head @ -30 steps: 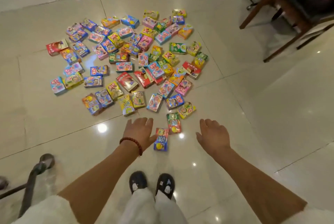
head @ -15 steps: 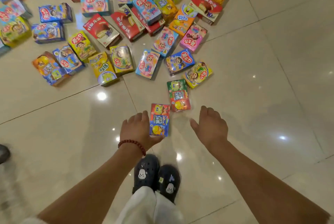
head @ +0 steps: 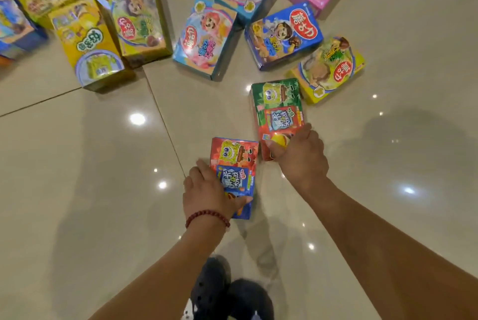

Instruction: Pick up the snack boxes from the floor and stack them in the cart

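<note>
You're over a glossy pale tiled floor (head: 77, 164), ceiling lights glinting off it, grout lines crossing under the pile; your left hand (head: 207, 190) grips the red-and-blue snack box (head: 234, 162), fingers down its left edge, thumb hooked under the near end; your right hand (head: 300, 154) pinches the near end of the green-and-red snack box (head: 278, 110), thumb on top; both boxes lie flat on the tile, just beside each other; more boxes crowd the far side, a yellow box (head: 333, 69) touching the green one's far corner; bare tile lies left and right of your arms; dark shoes (head: 227, 291) sit near the bottom edge.
</note>
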`<state>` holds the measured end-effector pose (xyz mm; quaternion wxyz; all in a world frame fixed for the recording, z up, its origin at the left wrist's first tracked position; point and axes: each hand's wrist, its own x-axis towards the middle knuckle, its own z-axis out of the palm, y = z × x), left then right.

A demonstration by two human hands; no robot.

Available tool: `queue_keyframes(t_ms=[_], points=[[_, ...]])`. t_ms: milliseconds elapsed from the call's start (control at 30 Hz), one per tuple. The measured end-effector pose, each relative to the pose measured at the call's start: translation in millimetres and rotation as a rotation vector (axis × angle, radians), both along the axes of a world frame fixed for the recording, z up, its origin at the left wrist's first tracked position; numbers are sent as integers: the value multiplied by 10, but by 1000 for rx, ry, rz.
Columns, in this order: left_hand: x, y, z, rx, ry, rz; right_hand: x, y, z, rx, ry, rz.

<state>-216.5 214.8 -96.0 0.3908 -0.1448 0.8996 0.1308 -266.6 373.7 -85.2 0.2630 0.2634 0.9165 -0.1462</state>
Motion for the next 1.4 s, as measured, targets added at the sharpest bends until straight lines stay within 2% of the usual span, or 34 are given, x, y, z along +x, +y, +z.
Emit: queue_keyframes(t_ms=[100, 233, 333, 400, 533, 667, 867, 1100, 1400], points=[[78, 25, -116, 92, 105, 124, -63, -60, -161, 2, 74, -130], [142, 18, -161, 182, 135, 283, -18, -117, -230, -46, 221, -267], [140, -6, -136, 282, 107, 430, 38, -111, -229, -115, 312, -255], [127, -44, -101, 324, 80, 455, 87, -95, -203, -211, 361, -242], [66, -191, 100, 361, 90, 498, 250, -52, -17, -271, 350, -206], [-7, -419, 506, 370, 84, 617, 404, -93, 445, -314, 313, -202], [-163, -832, 1613, 458, 79, 726, 403, -290, 1549, -367, 280, -125], [-375, -1307, 3299, 545, 287, 897, 229, -747, 3056, -510, 355, -122], [-184, -2010, 5650, 644, 585, 1016, -83, -1408, 5310, -724, 476, 135]])
